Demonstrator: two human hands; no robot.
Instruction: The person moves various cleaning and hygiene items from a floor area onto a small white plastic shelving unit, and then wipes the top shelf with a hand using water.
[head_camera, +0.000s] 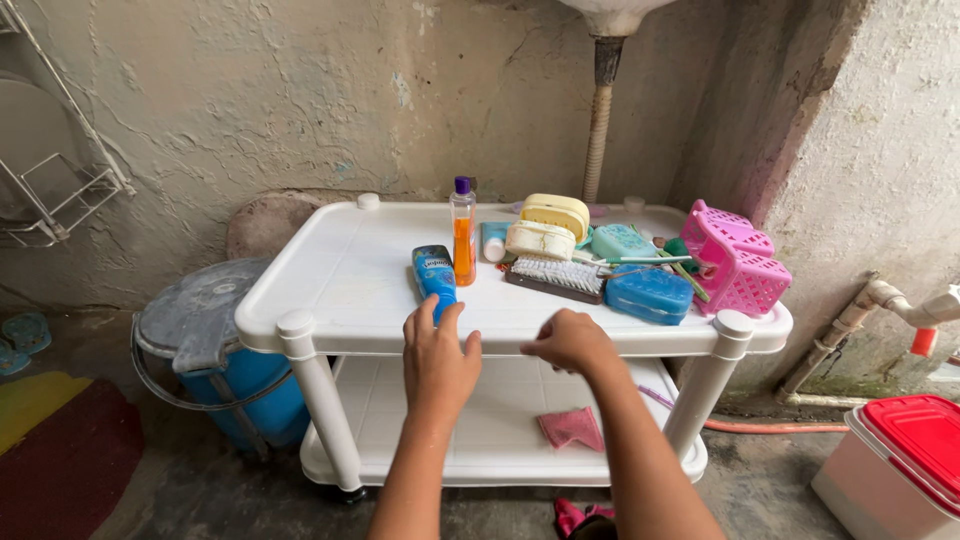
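**Q:** Blue tube (435, 276), where did it lie, and pointing which way?

**A:** At frame centre on the white plastic shelf (350, 275), flat, long axis running toward the wall, beside an orange bottle (463, 240).

**Q:** And the hands?

**A:** Left hand (437, 358) was open, fingertips touching the tube's near end. Right hand (570, 341) was loosely curled, empty, on the shelf edge. The tube looked light, smooth, perhaps slippery; best gripped mid-body.

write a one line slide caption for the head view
Two bare hands, left hand and right hand, at the front edge of a cluttered white plastic shelf cart.
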